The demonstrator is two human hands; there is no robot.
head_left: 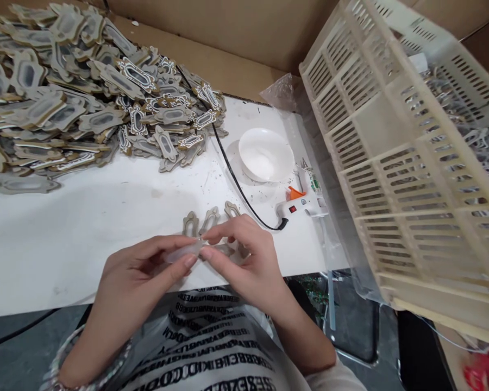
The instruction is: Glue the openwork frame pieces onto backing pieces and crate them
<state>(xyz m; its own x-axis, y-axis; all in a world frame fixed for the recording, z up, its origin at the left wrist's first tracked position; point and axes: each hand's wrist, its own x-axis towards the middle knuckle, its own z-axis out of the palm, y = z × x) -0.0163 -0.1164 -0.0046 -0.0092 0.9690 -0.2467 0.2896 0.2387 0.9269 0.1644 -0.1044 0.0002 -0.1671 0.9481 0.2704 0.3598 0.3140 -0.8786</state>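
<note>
My left hand (142, 266) pinches a small, pale translucent piece (184, 251) between thumb and fingers, just above the table's front edge. At the right end of that piece, the thumb and index fingertip of my right hand (244, 255) close on it too. The fingers cover part of it, so its full shape is hidden. Just beyond my fingertips, several grey-beige ornate frame pieces (190, 224) lie in a row on the white table (106, 217). Some of them are partly hidden behind my right hand.
A large heap of ornate frame pieces (65, 98) covers the back left. Toward the back right sit a white bowl (266, 155) and a white glue gun (299, 206) with an orange trigger and black cord (234, 182). A slatted plastic crate (391, 157) holding small parts stands at right.
</note>
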